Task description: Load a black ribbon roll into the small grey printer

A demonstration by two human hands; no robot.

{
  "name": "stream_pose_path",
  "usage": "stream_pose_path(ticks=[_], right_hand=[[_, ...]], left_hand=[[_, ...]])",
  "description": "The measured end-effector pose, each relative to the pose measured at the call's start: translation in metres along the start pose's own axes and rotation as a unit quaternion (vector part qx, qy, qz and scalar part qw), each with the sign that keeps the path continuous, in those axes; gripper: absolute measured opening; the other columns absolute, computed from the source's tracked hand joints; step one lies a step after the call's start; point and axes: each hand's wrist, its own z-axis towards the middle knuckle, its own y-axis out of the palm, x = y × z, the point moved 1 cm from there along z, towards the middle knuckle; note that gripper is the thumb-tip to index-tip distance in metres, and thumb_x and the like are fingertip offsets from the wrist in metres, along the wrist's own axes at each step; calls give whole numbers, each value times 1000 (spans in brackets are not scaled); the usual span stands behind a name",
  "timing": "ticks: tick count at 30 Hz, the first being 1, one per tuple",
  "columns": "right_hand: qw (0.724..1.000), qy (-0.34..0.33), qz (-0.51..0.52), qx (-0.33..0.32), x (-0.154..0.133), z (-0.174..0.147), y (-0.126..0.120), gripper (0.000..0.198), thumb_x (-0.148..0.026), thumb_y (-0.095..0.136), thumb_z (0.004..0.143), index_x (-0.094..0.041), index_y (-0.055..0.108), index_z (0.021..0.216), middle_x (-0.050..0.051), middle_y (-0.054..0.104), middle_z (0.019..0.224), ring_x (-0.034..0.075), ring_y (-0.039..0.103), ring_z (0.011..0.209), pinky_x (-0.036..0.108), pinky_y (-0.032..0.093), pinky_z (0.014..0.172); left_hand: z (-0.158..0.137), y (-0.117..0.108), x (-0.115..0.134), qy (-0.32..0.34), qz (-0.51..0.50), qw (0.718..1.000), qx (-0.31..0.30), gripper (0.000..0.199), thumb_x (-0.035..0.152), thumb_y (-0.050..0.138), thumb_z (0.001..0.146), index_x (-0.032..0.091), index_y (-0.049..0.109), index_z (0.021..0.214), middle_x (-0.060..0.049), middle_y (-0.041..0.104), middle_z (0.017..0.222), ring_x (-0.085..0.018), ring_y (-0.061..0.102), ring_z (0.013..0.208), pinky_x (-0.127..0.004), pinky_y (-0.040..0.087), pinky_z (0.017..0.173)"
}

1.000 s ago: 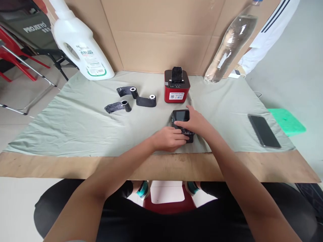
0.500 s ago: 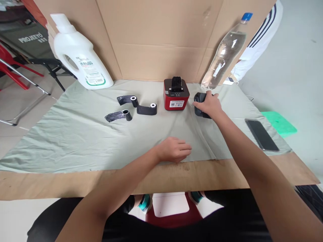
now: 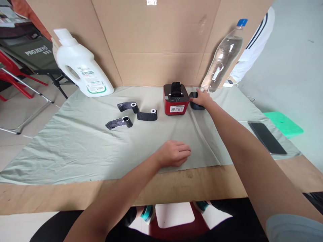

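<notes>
My right hand (image 3: 204, 99) reaches to the back of the table and rests on a small black handheld device (image 3: 194, 105), which lies on the grey-green cloth (image 3: 75, 141) just right of a red label printer (image 3: 176, 99). Whether the fingers still grip the device I cannot tell. My left hand (image 3: 174, 153) lies palm down on the cloth near the front edge, fingers loosely together, holding nothing. Three black ribbon rolls (image 3: 137, 114) with loose tails lie left of the printer.
A white detergent jug (image 3: 80, 67) stands back left and a clear water bottle (image 3: 222, 57) leans back right, both against a cardboard wall (image 3: 156, 37). A dark phone (image 3: 266, 133) lies at the right. Another person's white sleeve (image 3: 254, 47) shows behind the bottle. Folding chairs stand far left.
My right hand carried the black device from the front centre, away from my left hand, to the spot right of the red printer. My left hand stayed flat on the cloth.
</notes>
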Motion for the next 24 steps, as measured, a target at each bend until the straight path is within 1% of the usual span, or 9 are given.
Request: stream_pose_path(ticks=[3,6,8,10,12,13,15,18,24], right_hand=[[981,-123,76,132,0,-22,-9,50,-43,62,96,-17,56,139,23,43,159,43,36,149,65,26,121],[926,-240,220,192,-2,-49,1,55,-55,53,101,-17,55,139,18,54,152,32,45,145,52,32,125],[903,-242,323,148,-6,-62,20,74,-72,57,92,-19,52,144,16,57,151,33,51,143,52,41,122],[887,-211,405,77,-14,-68,41,96,-83,64,79,-19,47,149,18,54,155,36,52,145,53,47,119],[876,-204,438,14,-25,-70,57,111,-82,74,68,-16,43,152,20,55,153,37,55,142,51,49,117],[874,-207,439,0,-30,-71,61,117,-80,78,65,-13,41,153,22,56,152,37,57,140,51,49,117],[881,-211,423,6,-37,-73,64,122,-73,83,62,-11,36,156,23,56,152,37,57,139,51,47,119],[899,-204,386,40,-41,-81,57,120,-67,85,64,-14,34,158,22,55,152,39,56,140,56,43,121],[893,-264,358,72,-27,-136,31,106,-60,86,71,-19,38,156,20,53,155,41,53,142,60,43,120]], left_hand=[[0,-9,-5,-77,-38,993,79,20,9,53,90,20,67,97,-3,78,97,-15,69,79,-29,54,68],[5,-17,-29,-231,-75,954,178,27,10,50,93,21,69,109,-8,76,114,-19,71,103,-32,59,86],[13,-17,-58,-344,-122,900,238,35,13,52,92,22,66,122,-10,69,135,-22,65,128,-35,58,100],[26,-12,-93,-434,-191,827,302,50,14,57,88,23,58,137,-10,58,151,-24,54,145,-39,50,116],[39,-4,-127,-516,-240,753,330,55,11,57,83,20,57,137,-10,56,154,-26,49,149,-40,42,124],[45,0,-141,-540,-263,732,321,53,10,56,80,18,61,132,-11,62,148,-28,53,146,-42,43,124],[54,4,-157,-544,-298,726,297,50,9,53,74,15,66,121,-10,72,131,-29,62,133,-45,47,120],[57,1,-153,-503,-324,749,285,55,10,50,66,15,70,117,-6,77,119,-27,67,123,-45,51,116],[35,-13,-79,-444,-304,796,276,67,13,55,76,18,64,142,-5,69,142,-28,57,143,-45,41,127]])
